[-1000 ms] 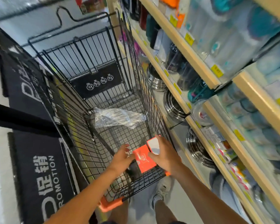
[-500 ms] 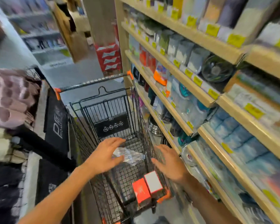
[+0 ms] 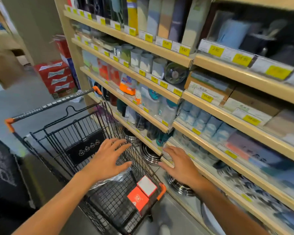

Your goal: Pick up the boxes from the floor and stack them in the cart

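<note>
A black wire cart (image 3: 61, 136) with orange corners stands in the aisle below me. Two boxes lie side by side in its near right corner: an orange-red box (image 3: 137, 199) and a white-topped box (image 3: 146, 185). A clear plastic bag (image 3: 114, 178) lies on the cart floor behind them. My left hand (image 3: 109, 160) hovers over the cart with fingers spread and holds nothing. My right hand (image 3: 180, 165) is raised outside the cart's right side, near the shelf edge, fingers straight and empty.
Wooden shelves (image 3: 159, 53) full of cups, boxes and steel bowls run along the right, close to the cart. Red cartons (image 3: 56, 77) are stacked on the floor beyond the cart handle (image 3: 47, 106). A dark display stand (image 3: 5, 170) borders the left.
Both hands let go of the two boxes, which now rest in the cart, and rose up and apart. My view lifted from the cart floor toward the shelves.
</note>
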The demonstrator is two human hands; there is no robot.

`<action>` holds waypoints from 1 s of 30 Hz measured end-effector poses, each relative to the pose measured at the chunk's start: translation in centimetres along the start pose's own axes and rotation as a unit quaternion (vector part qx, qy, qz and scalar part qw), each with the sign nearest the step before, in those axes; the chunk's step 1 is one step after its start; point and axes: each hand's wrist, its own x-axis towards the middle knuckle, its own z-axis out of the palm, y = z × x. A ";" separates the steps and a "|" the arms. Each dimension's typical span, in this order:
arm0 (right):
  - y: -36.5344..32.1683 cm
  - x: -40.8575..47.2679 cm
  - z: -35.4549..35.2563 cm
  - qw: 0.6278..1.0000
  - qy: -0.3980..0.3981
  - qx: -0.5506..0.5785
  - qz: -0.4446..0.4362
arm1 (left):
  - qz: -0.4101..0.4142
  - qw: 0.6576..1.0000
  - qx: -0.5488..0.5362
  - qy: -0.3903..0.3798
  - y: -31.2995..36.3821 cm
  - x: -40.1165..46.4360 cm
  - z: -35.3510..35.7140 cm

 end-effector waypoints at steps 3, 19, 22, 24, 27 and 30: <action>-0.2 -4.5 -0.6 0.998 0.016 -0.002 0.061 | 0.045 0.998 -0.015 -0.033 1.6 0.9 0.4; 6.7 -34.9 -3.5 0.905 0.140 0.000 0.402 | 0.366 0.923 -0.014 -0.118 28.4 4.5 3.1; 8.4 -41.0 -2.8 0.888 0.171 0.031 0.425 | 0.397 0.909 -0.003 -0.125 34.2 3.3 4.1; 9.2 -45.6 -2.4 0.874 0.181 0.041 0.449 | 0.424 0.895 -0.001 -0.139 38.8 2.0 5.2; 10.8 -52.8 -1.8 0.851 0.192 0.056 0.486 | 0.469 0.869 -0.002 -0.158 46.1 -0.4 6.8; 12.6 -60.3 -0.9 0.823 0.201 0.068 0.527 | 0.503 0.846 -0.004 -0.178 53.5 -3.5 8.5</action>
